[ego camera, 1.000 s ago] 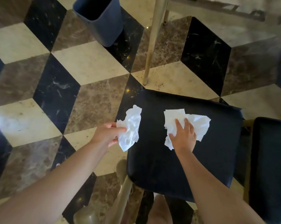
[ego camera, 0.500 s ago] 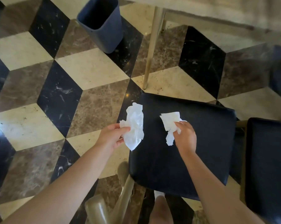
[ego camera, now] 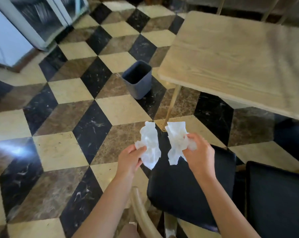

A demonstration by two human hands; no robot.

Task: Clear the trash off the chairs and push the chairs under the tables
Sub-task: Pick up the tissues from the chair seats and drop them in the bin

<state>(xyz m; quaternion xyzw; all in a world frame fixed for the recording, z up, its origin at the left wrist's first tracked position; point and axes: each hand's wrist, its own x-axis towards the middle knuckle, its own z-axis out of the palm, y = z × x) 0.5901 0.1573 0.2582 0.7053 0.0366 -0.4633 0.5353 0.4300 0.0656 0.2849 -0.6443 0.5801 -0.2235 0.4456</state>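
Note:
My left hand (ego camera: 130, 159) grips a crumpled white tissue (ego camera: 149, 146), held up over the floor just left of the chair. My right hand (ego camera: 199, 154) grips a second crumpled white tissue (ego camera: 176, 143) above the front of the black padded chair seat (ego camera: 188, 189), which now has nothing lying on it. A second black chair seat (ego camera: 277, 200) stands close on the right. A light wooden table (ego camera: 231, 57) stands ahead to the right. A dark grey bin (ego camera: 137, 79), open-topped, sits on the floor by the table's near left leg.
The floor is a checkered marble pattern in cream, brown and black. A white-framed glass cabinet (ego camera: 33, 21) stands at the far left. The chair's pale wooden backrest (ego camera: 141, 213) curves below my arms. The thin table leg (ego camera: 171, 107) stands between bin and chair.
My right hand gathered the tissue off the chair seat and lifted it. My left hand stayed shut on its tissue and rose too. The view tilted up, bringing the table and cabinet in.

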